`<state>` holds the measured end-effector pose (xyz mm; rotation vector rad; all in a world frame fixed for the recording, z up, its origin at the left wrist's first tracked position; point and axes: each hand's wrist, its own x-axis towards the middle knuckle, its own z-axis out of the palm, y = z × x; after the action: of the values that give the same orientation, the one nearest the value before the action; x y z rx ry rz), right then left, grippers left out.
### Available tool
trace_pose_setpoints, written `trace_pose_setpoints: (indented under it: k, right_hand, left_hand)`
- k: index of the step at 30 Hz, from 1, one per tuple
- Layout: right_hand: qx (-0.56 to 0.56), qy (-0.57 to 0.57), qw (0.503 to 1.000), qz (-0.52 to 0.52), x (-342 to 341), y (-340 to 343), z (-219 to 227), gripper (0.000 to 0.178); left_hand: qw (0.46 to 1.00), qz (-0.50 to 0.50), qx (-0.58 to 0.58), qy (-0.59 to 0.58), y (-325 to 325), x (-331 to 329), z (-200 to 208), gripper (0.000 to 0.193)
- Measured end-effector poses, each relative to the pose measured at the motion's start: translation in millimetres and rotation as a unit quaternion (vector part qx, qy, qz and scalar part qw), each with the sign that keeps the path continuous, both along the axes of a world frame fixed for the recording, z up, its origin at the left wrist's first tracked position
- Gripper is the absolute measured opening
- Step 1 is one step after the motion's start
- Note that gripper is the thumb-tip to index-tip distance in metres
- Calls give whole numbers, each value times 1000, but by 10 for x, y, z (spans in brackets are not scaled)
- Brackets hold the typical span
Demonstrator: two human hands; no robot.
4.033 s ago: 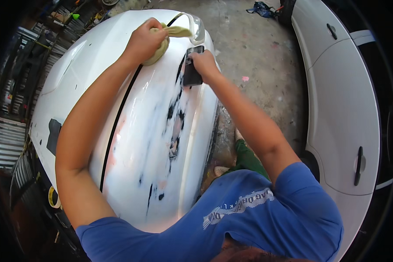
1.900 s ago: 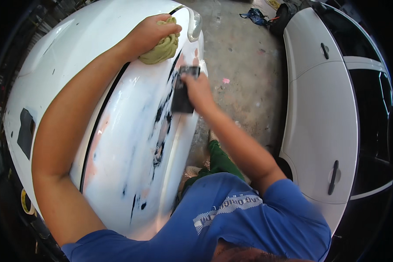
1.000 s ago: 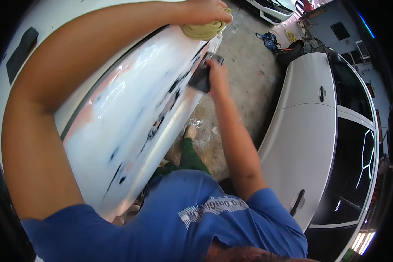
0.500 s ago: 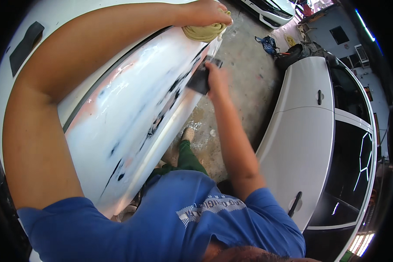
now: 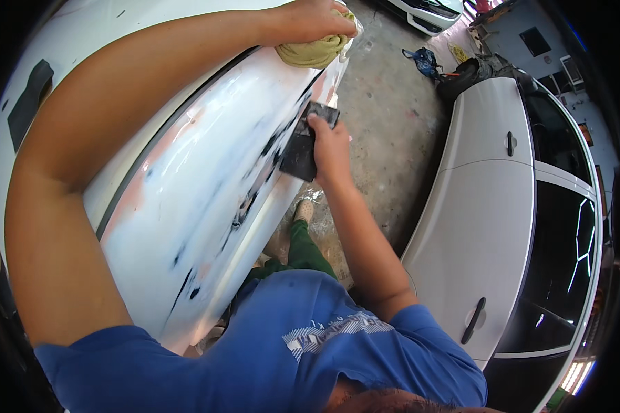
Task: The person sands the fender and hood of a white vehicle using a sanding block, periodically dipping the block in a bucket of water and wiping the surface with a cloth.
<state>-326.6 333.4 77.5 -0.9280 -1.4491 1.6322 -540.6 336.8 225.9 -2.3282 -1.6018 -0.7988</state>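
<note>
A white car body panel (image 5: 179, 186), wet and patched with pink and black, lies under my arms on the left. My left hand (image 5: 313, 20) is closed round a bunched yellow-green cloth (image 5: 312, 54) at the panel's far end. In my right hand (image 5: 332, 148) is a dark rectangular piece of sandpaper (image 5: 298, 155), gripped with the thumb on top. It lies against the lower side of the panel, beside the black worn streaks. Whether a block sits under the sandpaper is hidden.
A silver-white car (image 5: 468, 206) with black door handles stands close on my right. Another white car (image 5: 424, 17) is at the far end. A blue bag (image 5: 424, 62) lies on the wet, stained concrete floor (image 5: 386, 103). My shoe (image 5: 304, 210) shows beside the panel.
My right hand has come nearer to me and slightly left along the panel with the sandpaper. The left hand still holds the cloth and has shifted only slightly in the picture.
</note>
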Motion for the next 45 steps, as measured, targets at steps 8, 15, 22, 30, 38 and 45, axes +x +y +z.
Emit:
trace_pose_setpoints:
  k: [8, 15, 22, 30, 38, 45]
  right_hand:
    - [73, -116, 991, 4, -9, 58, 61, 36]
    - [-101, -15, 992, 67, -195, 755, 65, 24]
    - [13, 4, 998, 54, -16, -98, 4, 32]
    - [58, -60, 996, -9, -75, 392, -231, 33]
    - [-66, -38, 996, 36, -185, 789, 241, 30]
    - [98, -59, 993, 20, -7, 348, -49, 33]
  left_hand:
    - [977, 76, -90, -178, -119, 88, 123, 25]
    - [994, 36, -31, -95, 48, 129, 60, 25]
    - [977, 75, -85, -178, -165, -1, 69, 26]
    - [942, 119, -122, -289, -89, 257, 215, 26]
    - [947, 117, -117, -276, 36, 307, 143, 25]
    - [988, 70, -71, -118, -8, 174, 114, 26]
